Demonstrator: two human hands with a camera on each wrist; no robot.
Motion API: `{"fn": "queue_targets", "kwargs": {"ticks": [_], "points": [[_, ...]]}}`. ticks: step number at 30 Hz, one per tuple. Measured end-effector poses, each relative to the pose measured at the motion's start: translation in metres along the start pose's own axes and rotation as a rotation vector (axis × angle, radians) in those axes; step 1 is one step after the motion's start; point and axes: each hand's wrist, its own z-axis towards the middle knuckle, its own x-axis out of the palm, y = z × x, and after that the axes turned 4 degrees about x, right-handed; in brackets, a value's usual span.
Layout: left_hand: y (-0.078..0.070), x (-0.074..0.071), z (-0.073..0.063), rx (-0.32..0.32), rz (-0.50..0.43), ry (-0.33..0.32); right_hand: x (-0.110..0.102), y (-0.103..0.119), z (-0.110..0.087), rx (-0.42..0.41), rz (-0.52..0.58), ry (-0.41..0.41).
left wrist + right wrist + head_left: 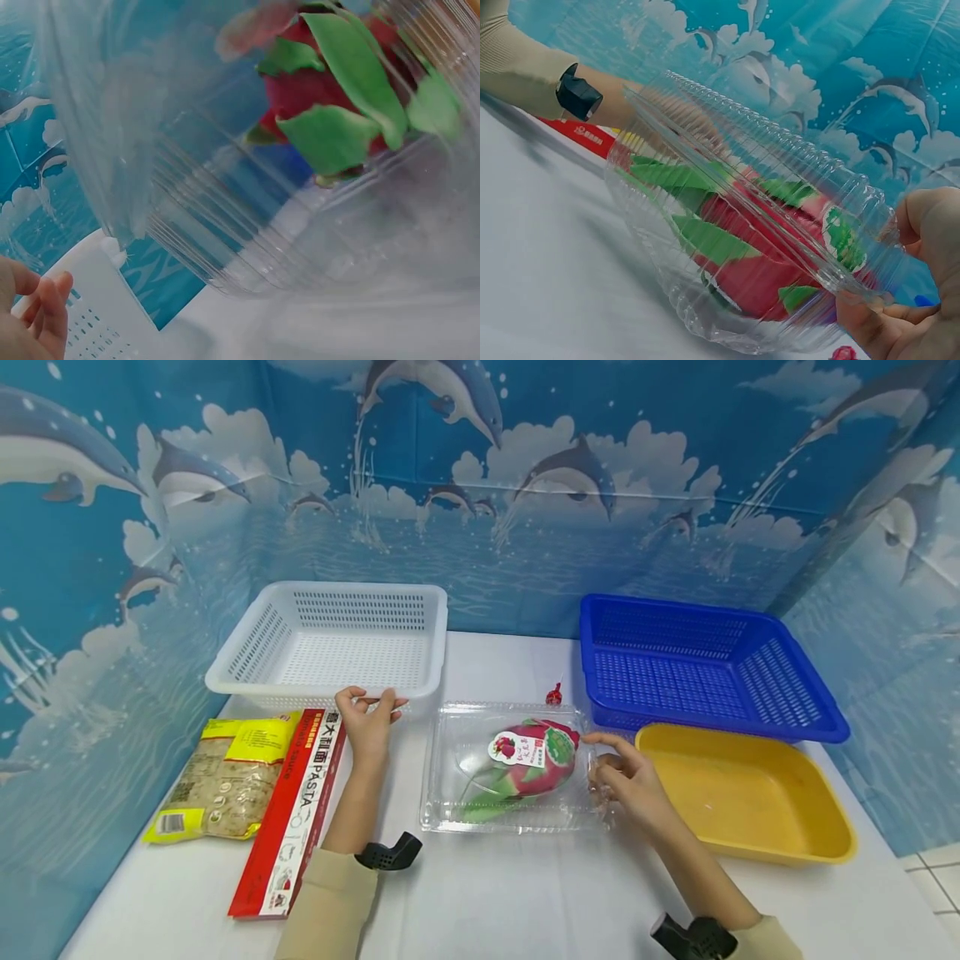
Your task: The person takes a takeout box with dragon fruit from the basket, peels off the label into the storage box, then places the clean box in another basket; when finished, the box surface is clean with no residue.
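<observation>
A clear plastic clamshell box [457,760] holds a red and green dragon fruit [551,760] with a white label. My right hand [630,777] pinches the box's right edge; the right wrist view shows the thumb and fingers [870,322] on the clear rim. My left hand [367,718] is left of the box, over the front rim of the white basket [330,689]. Its fingers are loosely bent, with nothing visible between them. In the left wrist view that hand [37,307] shows at the lower left, with the box large across the frame.
Left of my left arm lie a red and white pasta box [288,818] and a yellow noodle packet [225,777]. A blue basket [705,681] and a yellow tub [750,793] stand on the right. One small red item [554,695] lies behind the box.
</observation>
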Motion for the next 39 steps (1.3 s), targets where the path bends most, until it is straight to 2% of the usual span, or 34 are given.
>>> {"fn": "queue_targets", "kwargs": {"ticks": [7,14,19,24,28,34,39], "points": [[-0.001,-0.001,0.0,-0.022,0.047,0.026,0.001,-0.008,0.0,0.002,-0.054,-0.021],[-0.002,-0.001,-0.003,-0.027,0.05,0.017,0.002,-0.015,-0.001,0.024,-0.112,-0.03],[-0.004,-0.003,-0.004,-0.036,0.051,0.024,0.004,-0.014,-0.001,0.028,-0.171,-0.022],[-0.006,-0.002,-0.003,-0.056,0.094,0.053,0.006,-0.008,-0.002,0.059,-0.237,-0.016],[-0.005,-0.001,-0.005,-0.059,0.148,0.074,0.009,-0.001,-0.002,0.092,-0.308,-0.018],[-0.001,0.0,-0.015,0.005,0.215,0.091,0.012,0.006,-0.003,0.14,-0.435,-0.041],[-0.001,-0.002,-0.027,0.002,0.296,0.139,0.012,0.014,-0.007,0.153,-0.608,-0.068]]}}
